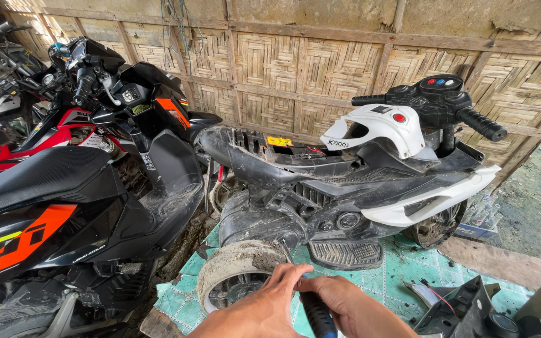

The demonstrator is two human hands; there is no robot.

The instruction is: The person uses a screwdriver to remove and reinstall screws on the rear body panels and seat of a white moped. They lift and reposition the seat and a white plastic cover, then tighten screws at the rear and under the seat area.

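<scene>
Black and orange, the motorcycle [64, 206] fills your left side; beside it the black-and-white toy bike [345, 181] stands on green matting [402, 275]. Your left hand [264, 307] curls over the screwdriver [314, 313] shaft near the muddy wheel [239, 269]; your right hand [345, 303] grips its blue-black handle.

A woven bamboo wall [295, 75] with timber battens backs the workshop; a green patterned floor mat [408, 275] covers muddy ground [540, 200] in daylight, a black-and-orange motorcycle [64, 206] parked alongside.
</scene>
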